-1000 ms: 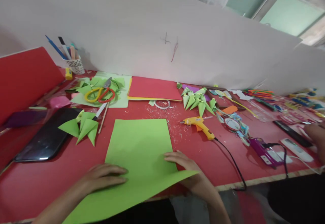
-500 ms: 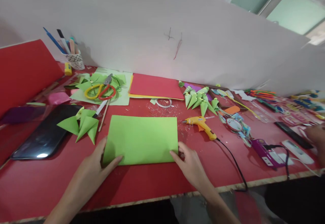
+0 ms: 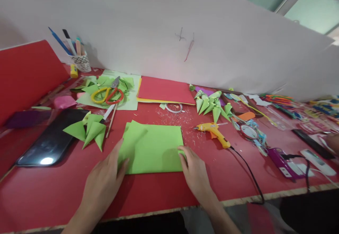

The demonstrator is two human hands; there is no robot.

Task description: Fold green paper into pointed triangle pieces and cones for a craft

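A sheet of bright green paper [image 3: 156,149] lies in front of me on the red table, its left side lifted and curling up over itself. My left hand [image 3: 107,174] grips that raised left edge between thumb and fingers. At the opposite edge, my right hand [image 3: 194,168] has its fingers curled around the paper's right side, where a bit of the edge bends up. Nearest to the right hand is a yellow hot glue gun [image 3: 213,131]. A cluster of folded green paper cones [image 3: 90,129] sits beyond the left hand.
Scissors [image 3: 111,94] rest on green scraps, near a stack of red and yellow paper [image 3: 165,91]. A dark phone [image 3: 50,142] lies left. Small green cones [image 3: 212,105] sit at the back; a purple power strip [image 3: 283,163] stands right. Another person's hand [image 3: 332,142] shows at the right edge.
The paper lay flat before; now its left side is raised and bent inward, my left hand moving right with it. My right hand's fingers have curled over the right edge.
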